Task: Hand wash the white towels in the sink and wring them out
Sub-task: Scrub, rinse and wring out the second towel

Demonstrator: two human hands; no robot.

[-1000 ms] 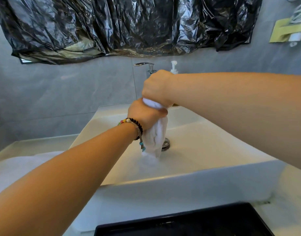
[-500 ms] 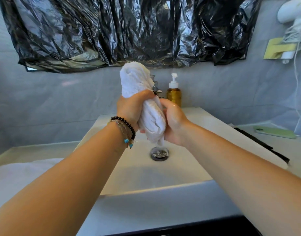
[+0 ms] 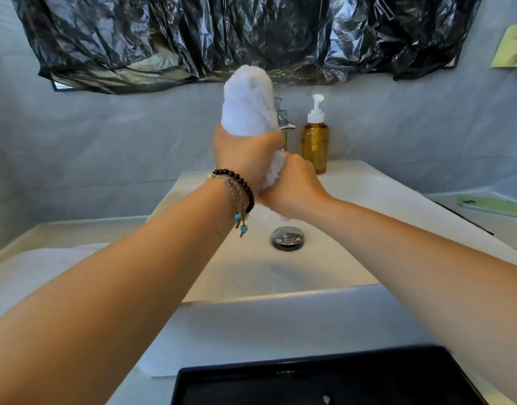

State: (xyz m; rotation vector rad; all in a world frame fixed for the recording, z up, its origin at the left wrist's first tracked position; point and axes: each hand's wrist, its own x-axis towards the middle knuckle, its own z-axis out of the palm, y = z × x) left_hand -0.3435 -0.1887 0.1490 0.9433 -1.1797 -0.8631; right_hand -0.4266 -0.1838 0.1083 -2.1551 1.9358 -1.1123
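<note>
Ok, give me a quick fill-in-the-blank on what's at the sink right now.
1. Both hands grip one rolled white ____ above the sink.
2. The beaded bracelet sits on the ____ wrist.
3. The left hand grips higher than the ____ hand.
4. The amber pump bottle stands ____ the faucet.

Missing: towel; left; right; right of

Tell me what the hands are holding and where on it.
Both hold one rolled white towel: left hand around its middle, right hand around the lower end.
</note>
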